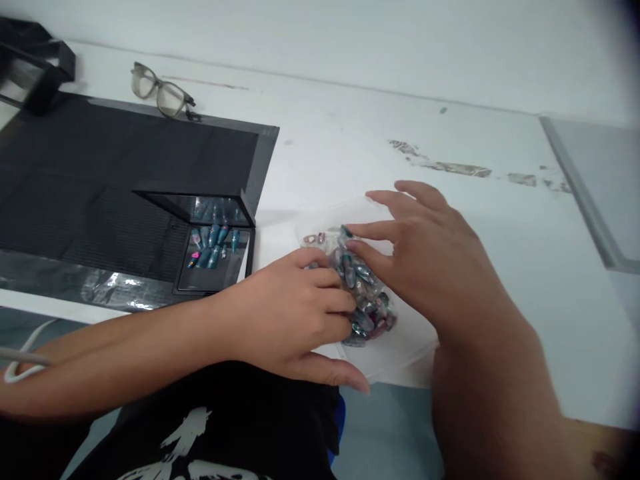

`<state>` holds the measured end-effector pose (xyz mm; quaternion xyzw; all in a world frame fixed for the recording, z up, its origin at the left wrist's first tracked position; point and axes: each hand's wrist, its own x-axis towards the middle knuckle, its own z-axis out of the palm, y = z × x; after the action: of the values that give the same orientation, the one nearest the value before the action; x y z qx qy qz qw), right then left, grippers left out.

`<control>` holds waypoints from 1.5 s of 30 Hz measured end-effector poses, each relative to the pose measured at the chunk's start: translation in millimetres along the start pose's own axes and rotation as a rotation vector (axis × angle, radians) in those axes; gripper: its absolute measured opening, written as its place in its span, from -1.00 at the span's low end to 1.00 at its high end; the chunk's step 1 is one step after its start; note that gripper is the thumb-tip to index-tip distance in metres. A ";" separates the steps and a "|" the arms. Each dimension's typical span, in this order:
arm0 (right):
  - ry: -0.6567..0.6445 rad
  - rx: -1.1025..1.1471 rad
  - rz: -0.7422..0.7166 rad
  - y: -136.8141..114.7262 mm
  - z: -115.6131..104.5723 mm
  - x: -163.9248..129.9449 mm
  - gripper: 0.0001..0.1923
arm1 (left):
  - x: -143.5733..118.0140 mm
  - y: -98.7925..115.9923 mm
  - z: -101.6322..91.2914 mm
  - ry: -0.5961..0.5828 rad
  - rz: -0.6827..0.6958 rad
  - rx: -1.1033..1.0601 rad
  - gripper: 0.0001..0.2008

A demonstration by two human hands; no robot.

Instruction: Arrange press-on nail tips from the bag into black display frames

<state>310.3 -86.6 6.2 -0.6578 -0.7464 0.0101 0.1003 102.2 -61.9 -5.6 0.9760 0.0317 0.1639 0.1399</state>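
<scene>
Two hands (295, 307), one eyeglasses (161, 92), one box (210, 240)

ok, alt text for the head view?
Both hands, left hand and right hand, pick through a pile of press-on nails in a clear bag on a white table. To the left, an open black nail box sits on a black mat, eyeglasses behind.

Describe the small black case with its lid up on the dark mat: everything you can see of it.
The small black case sits at the near right corner of the dark mat, left of both hands and apart from them. Its hinged lid is raised and looks glossy, mirroring the contents. Inside, teal press-on nails lie in rows on a pale card, with one pinkish nail at the lower left. Nothing touches the case except the mat beneath.
</scene>
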 end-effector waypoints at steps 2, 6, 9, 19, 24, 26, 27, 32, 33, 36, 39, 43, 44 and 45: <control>0.000 0.009 -0.005 -1.4 2.8 1.5 -0.81 | 0.1 0.0 -0.7 -0.001 0.003 0.001 -0.48; 0.101 0.068 -0.076 2.4 5.3 2.3 -0.83 | -0.3 -0.8 -0.6 0.003 0.012 0.011 -0.47; 0.182 0.196 -0.121 5.0 1.5 0.5 -0.88 | -0.9 -1.3 -0.1 0.008 0.014 0.021 -0.46; 0.281 0.888 -0.138 2.2 -24.2 -8.2 -0.83 | -4.0 -0.6 -6.1 0.214 0.048 0.067 -0.62; 0.151 1.139 -0.149 5.7 -26.4 -8.0 -0.95 | 0.5 2.4 -18.1 0.506 -0.116 -0.048 -0.83; 0.080 1.182 -0.181 6.6 -26.5 -7.7 -0.96 | 2.1 4.1 -22.3 0.588 -0.203 -0.128 -0.87; 0.049 1.191 -0.201 6.5 -26.5 -7.8 -0.94 | 2.5 4.8 -23.7 0.612 -0.244 -0.165 -0.88; -0.030 1.163 -0.306 1.6 -25.1 -8.1 -0.75 | 2.5 5.1 -23.1 0.636 -0.281 -0.196 -0.84; -0.042 1.159 -0.321 0.6 -24.8 -8.0 -0.73 | 2.4 4.4 -22.3 0.643 -0.266 -0.174 -0.85; -0.065 1.157 -0.329 -1.2 -24.6 -7.6 -0.70 | 2.0 1.5 -21.1 0.666 -0.233 -0.114 -0.88; -0.058 1.145 -0.325 -1.4 -24.6 -7.6 -0.69 | 1.4 0.0 -22.5 0.678 -0.196 -0.103 -0.90; 0.027 1.164 -0.288 0.8 -23.2 -8.5 -0.71 | 1.3 3.2 -24.8 0.694 -0.224 -0.178 -0.94; 0.061 1.179 -0.273 1.8 -23.0 -8.7 -0.72 | 1.6 4.5 -24.9 0.712 -0.248 -0.207 -0.95; 0.097 1.193 -0.257 2.8 -23.0 -9.0 -0.74 | 2.0 5.7 -24.8 0.734 -0.273 -0.241 -0.95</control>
<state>317.9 -97.7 27.1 -0.3929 -0.6800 0.3840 0.4856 95.9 -60.6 19.1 0.8161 0.1894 0.4838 0.2531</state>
